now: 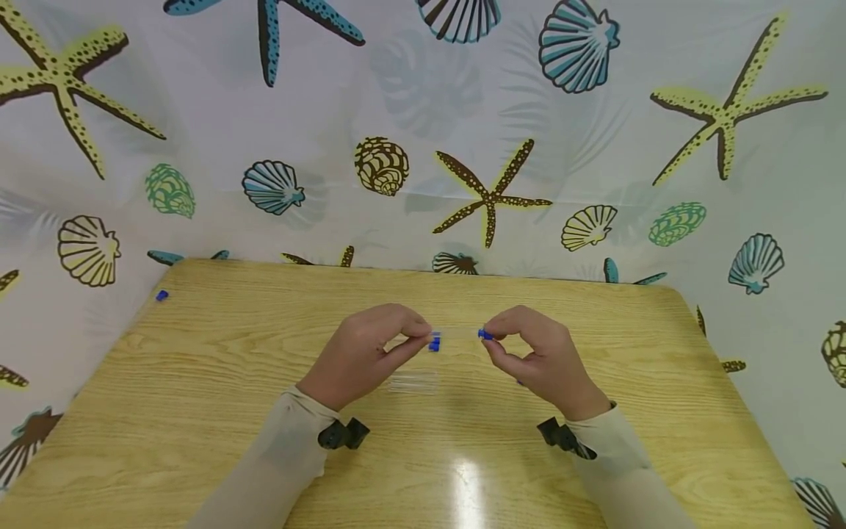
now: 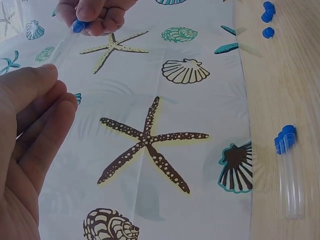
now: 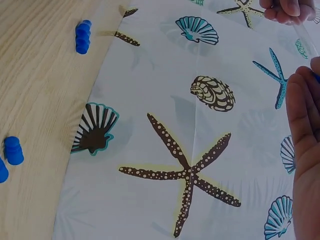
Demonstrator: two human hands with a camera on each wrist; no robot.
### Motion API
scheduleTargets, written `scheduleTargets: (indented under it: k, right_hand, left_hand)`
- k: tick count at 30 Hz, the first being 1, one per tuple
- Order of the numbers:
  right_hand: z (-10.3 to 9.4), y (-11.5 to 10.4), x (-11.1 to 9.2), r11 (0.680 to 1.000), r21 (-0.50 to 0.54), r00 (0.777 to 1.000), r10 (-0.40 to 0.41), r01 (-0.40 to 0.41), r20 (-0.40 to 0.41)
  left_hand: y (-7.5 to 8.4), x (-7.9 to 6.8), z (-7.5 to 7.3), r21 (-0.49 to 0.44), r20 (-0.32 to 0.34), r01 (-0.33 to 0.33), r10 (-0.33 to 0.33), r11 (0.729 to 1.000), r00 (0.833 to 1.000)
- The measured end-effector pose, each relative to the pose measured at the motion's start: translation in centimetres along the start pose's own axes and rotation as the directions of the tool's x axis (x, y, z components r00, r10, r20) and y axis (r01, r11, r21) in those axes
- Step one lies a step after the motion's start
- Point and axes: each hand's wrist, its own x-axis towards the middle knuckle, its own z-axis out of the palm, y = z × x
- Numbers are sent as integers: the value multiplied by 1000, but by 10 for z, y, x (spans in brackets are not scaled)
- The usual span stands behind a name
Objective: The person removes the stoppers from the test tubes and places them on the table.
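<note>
My left hand [image 1: 370, 353] pinches one end of a thin clear tube [image 1: 454, 328] between thumb and fingertips, above the table. At the tube's other end, my right hand [image 1: 535, 356] pinches a small blue cap [image 1: 485, 334]. The left wrist view also shows this blue cap [image 2: 78, 26] at the tube's end; how far it is seated I cannot tell. On the table below lie several blue caps [image 1: 434, 343], close behind my left fingertips in the head view. Nearer me are several clear tubes [image 1: 413, 383], lying side by side.
A wooden table [image 1: 198, 441] carries everything. One blue piece [image 1: 161, 295] lies near its far left corner. Another blue bit [image 1: 520, 382] is partly hidden by my right hand. Behind the table hangs a white cloth [image 1: 317, 117] printed with shells and starfish.
</note>
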Motion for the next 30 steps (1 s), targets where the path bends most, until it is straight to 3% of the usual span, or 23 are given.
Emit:
scheduleTargets:
  k: [5, 10, 17, 22, 30]
  right_hand:
    - [-1, 1, -1, 995, -97, 1000, -9, 11, 26]
    - [-1, 3, -1, 996, -84, 999, -36, 37, 16]
    - [-4, 1, 0, 1000, -14, 1000, 5, -5, 1]
    - [-5, 1, 0, 997, -73, 1000, -8, 9, 14]
    - [1, 2, 0, 985, -154, 994, -89, 77, -68]
  left_hand:
    - [0, 0, 0, -30, 18, 15, -14, 999, 1000]
    - [0, 0, 1, -36, 21, 15, -14, 999, 1000]
    - [-1, 0, 1, -38, 16, 23, -23, 999, 1000]
    - [-1, 1, 1, -38, 17, 21, -21, 999, 1000]
    - [0, 1, 3, -27, 1, 35, -35, 999, 999]
